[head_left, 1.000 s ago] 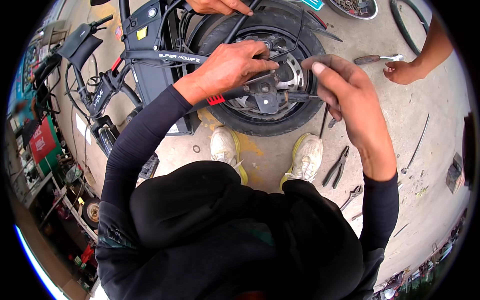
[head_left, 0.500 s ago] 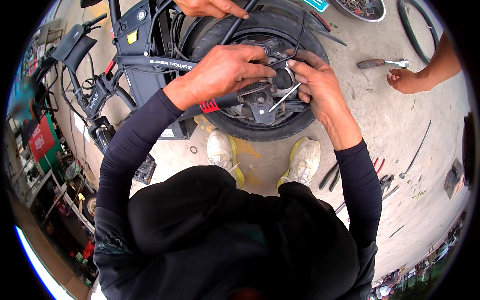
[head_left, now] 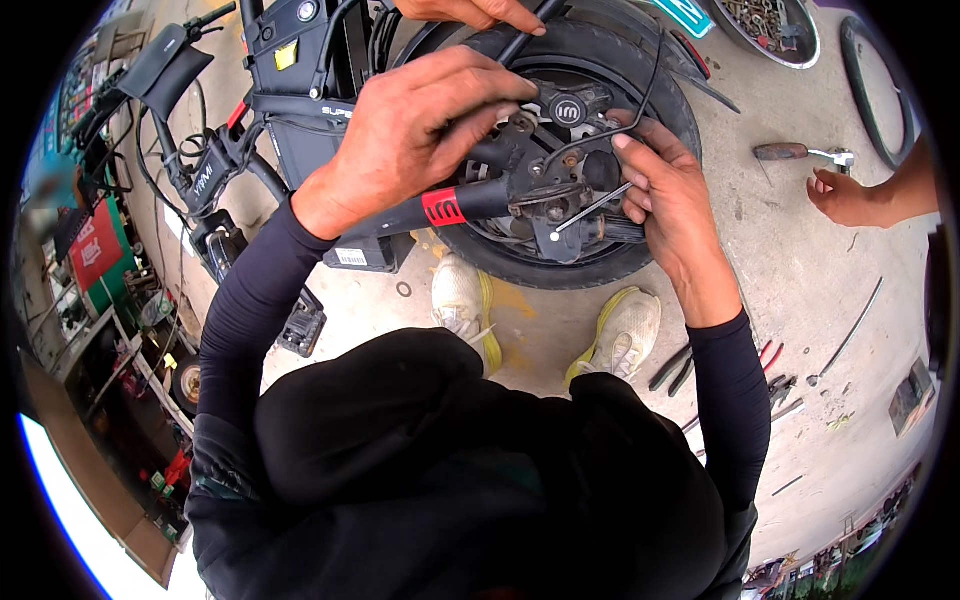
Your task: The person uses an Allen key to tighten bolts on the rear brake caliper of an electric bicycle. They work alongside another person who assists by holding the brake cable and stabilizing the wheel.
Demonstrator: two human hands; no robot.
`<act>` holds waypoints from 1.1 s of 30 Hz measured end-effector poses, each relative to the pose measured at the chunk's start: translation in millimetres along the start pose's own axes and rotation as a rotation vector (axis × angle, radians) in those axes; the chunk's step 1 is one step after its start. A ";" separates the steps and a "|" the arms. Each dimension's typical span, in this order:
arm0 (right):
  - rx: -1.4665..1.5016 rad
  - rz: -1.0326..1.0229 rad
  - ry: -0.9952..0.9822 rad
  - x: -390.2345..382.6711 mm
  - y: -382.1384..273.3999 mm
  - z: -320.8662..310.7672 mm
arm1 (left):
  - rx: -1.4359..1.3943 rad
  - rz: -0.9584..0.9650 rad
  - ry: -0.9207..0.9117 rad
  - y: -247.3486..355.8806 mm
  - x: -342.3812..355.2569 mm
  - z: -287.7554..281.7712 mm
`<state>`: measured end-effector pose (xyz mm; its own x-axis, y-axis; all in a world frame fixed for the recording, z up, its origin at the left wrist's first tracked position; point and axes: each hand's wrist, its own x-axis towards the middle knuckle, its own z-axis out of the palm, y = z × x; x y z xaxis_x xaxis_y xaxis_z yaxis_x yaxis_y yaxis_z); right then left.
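An electric bike's rear wheel (head_left: 590,275) lies in front of me, with a dark brake caliper (head_left: 575,165) and bracket at its hub. My right hand (head_left: 668,190) is at the caliper's right side, fingers closed round a thin silver rod (head_left: 592,209) that slants down-left across the bracket. A black cable (head_left: 652,85) curves down to the caliper beside my right thumb. My left hand (head_left: 410,125) hovers above the black frame arm (head_left: 480,201) with its red band. Its fingers are curved, thumb apart from them, and I see nothing between them.
Another person's hand (head_left: 480,12) touches a black tube at the top. Another hand (head_left: 845,198) hangs at the right near a ratchet (head_left: 800,153). A metal bowl of hardware (head_left: 815,55), a tyre (head_left: 850,60), pliers (head_left: 672,370) and a washer (head_left: 404,289) lie on the floor.
My left hand has drawn back up and left from the caliper, uncovering the hub. My right hand stays at the caliper with the rod. The whole view has shifted slightly.
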<state>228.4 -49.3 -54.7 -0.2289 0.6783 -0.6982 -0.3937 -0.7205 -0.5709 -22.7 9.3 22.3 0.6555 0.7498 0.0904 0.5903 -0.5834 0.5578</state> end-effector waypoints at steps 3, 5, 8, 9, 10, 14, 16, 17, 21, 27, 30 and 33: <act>0.002 0.017 0.001 1.7 1.3 0.2 | -0.140 -0.337 0.054 -1.8 -12.2 -7.4; 0.000 0.034 -0.005 1.8 0.2 2.2 | -0.384 -0.537 0.167 -8.1 -26.3 10.5; -0.007 0.049 0.035 0.1 -1.6 4.6 | -0.174 -0.504 -0.070 -15.0 -20.3 9.8; -0.004 0.048 0.036 -0.6 -1.9 4.9 | -0.193 -0.510 -0.093 -13.8 -14.3 10.0; -0.001 0.046 0.038 -0.8 -2.1 4.3 | -0.212 -0.549 -0.138 -14.3 -9.8 9.6; -0.023 0.033 0.046 -1.0 -2.0 6.5 | -0.252 -0.664 -0.277 -19.9 2.6 10.4; -0.034 0.033 0.062 -1.0 -1.5 8.1 | -0.262 -0.641 -0.263 -24.3 0.7 15.7; -0.040 0.034 0.070 -0.9 -1.4 8.8 | -0.255 -0.639 -0.278 -24.9 1.1 15.3; -0.057 0.022 0.075 -1.2 -1.3 9.7 | -0.277 -0.617 -0.282 -28.1 0.0 17.9; -0.019 0.051 0.155 -23.0 -14.1 -3.8 | -0.282 -0.569 -0.271 -32.8 -3.1 20.6; -0.018 -0.143 0.136 -54.8 -35.0 -17.5 | -0.242 -0.556 -0.269 -33.9 -5.9 20.9; 0.002 -0.442 0.083 -62.6 -41.5 -8.3 | -0.298 -0.575 -0.271 -38.3 -6.5 23.7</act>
<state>266.5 -63.1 9.1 0.0339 0.9069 -0.4199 -0.4391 -0.3639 -0.8214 -38.3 19.4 -19.2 0.3954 0.7870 -0.4736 0.7497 0.0214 0.6614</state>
